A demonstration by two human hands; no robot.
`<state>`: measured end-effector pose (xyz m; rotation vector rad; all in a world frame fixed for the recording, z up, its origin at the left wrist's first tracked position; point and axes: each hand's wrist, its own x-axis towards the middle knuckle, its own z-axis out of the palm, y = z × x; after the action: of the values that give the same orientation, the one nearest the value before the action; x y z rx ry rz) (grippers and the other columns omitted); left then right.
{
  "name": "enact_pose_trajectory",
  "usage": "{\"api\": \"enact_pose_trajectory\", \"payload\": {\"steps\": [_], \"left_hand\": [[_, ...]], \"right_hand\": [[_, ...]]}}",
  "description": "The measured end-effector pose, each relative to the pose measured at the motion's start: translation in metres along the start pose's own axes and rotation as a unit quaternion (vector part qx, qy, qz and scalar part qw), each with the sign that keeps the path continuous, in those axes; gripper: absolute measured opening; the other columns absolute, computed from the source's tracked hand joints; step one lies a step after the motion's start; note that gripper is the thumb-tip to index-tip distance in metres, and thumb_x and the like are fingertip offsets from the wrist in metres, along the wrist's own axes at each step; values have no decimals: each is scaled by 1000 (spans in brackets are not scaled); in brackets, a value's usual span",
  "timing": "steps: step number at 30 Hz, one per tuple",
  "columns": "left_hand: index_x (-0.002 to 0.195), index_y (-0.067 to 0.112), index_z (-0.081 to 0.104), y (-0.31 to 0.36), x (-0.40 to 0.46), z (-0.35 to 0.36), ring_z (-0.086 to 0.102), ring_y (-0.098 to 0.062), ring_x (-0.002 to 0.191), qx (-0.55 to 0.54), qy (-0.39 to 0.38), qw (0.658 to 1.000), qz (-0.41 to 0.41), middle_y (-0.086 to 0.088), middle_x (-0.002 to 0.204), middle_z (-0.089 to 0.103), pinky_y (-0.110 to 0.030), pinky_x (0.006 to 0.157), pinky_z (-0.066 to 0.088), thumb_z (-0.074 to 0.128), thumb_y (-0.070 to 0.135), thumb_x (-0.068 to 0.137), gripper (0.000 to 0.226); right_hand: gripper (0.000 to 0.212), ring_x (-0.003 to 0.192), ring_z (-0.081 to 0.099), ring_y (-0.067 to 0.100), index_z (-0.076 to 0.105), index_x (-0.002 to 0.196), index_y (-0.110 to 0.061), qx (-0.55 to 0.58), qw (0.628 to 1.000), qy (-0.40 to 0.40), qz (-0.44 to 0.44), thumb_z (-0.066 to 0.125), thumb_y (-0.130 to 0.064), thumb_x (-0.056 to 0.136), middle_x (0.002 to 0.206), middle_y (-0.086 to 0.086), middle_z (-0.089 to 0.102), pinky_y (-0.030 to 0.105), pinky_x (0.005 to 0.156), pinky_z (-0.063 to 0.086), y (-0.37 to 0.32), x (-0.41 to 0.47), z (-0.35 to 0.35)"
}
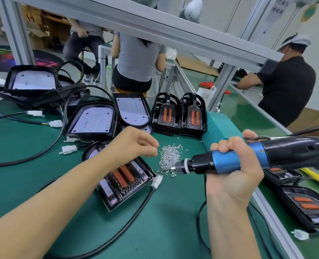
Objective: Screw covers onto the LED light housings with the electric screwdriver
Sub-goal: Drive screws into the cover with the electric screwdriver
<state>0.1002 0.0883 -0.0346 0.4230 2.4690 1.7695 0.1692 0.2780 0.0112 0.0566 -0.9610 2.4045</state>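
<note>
Currently our right hand [235, 165] has a closed grip around the blue-and-black screwdriver [248, 157], held level, its bit [162, 170] pointing left at the edge of the screw pile [169, 157] on the green worktop [155, 221]. Our left hand [136, 143] hovers at the pile's other side, fingers curled with tips pinched together; we cannot tell whether they hold a screw. Beneath the left forearm lies a housing [125, 182] with its orange-windowed cover on. Two stacks of covers [179, 114] stand behind the pile. Uncovered housings [93, 120] lie at back left.
</note>
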Motion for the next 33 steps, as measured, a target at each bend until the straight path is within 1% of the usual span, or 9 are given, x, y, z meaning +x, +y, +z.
{"api": "enact_pose_trajectory", "payload": {"steps": [5,8,11,14,20,24,26,29,33], "left_hand": [[79,8,76,-11,-49,-19,66,-23,62,-158,29,986,-38,-19,77,71,-27,55,56,81,16,62,20],[78,10,78,-14,-65,-28,64,-18,60,-179,52,982,-28,-24,77,69,-21,54,52,79,29,54,31],[79,13,78,-17,-76,-36,65,-12,67,-171,65,983,-26,-15,77,73,-14,62,50,76,11,70,9],[79,15,78,-22,-84,-46,66,-7,69,-156,69,985,-23,-10,77,74,-11,66,48,70,0,79,17],[78,23,77,-30,-98,-62,64,-5,71,-83,92,992,-34,-1,74,74,-17,75,49,76,17,74,8],[78,20,73,-51,-97,-81,63,1,71,65,224,972,-39,12,70,72,-12,75,45,67,7,83,16],[84,18,73,-61,-98,-82,65,-7,80,130,251,958,-36,12,79,72,-21,83,47,66,9,85,12],[92,17,72,-70,-97,-73,64,-20,91,174,239,955,-9,6,95,72,-39,87,47,64,12,88,10],[95,20,71,-77,-91,-66,64,-19,86,195,215,957,-10,2,90,72,-35,83,48,61,16,90,12]], "right_hand": [[24,50,47,9,52,89,-19,72,996,-50,5,53,-2,71,57,-6,48,22,59,44,15,-4,27],[24,50,46,9,52,88,-18,68,996,-62,19,53,-1,71,58,-6,46,22,58,44,25,-9,42],[24,49,46,9,54,87,-19,72,994,-81,32,52,-1,71,58,-6,46,21,58,44,35,-16,55],[24,50,47,9,53,88,-19,57,993,-93,37,52,-1,72,59,-6,46,21,59,44,42,-24,62],[24,52,46,9,53,89,-19,42,991,-117,51,53,-2,73,59,-6,47,23,61,45,61,-33,69],[26,52,48,12,54,91,-18,13,991,-122,51,55,1,73,62,-4,47,24,61,44,79,-34,74],[28,51,49,12,53,91,-17,-9,990,-134,47,55,3,72,59,-5,49,24,59,44,90,-35,77],[28,52,49,14,53,91,-15,-52,987,-147,36,57,4,71,56,-6,52,26,59,44,106,-36,80],[29,54,49,18,55,89,-15,-90,984,-146,39,61,4,68,59,-1,52,27,59,44,124,-38,84]]}}
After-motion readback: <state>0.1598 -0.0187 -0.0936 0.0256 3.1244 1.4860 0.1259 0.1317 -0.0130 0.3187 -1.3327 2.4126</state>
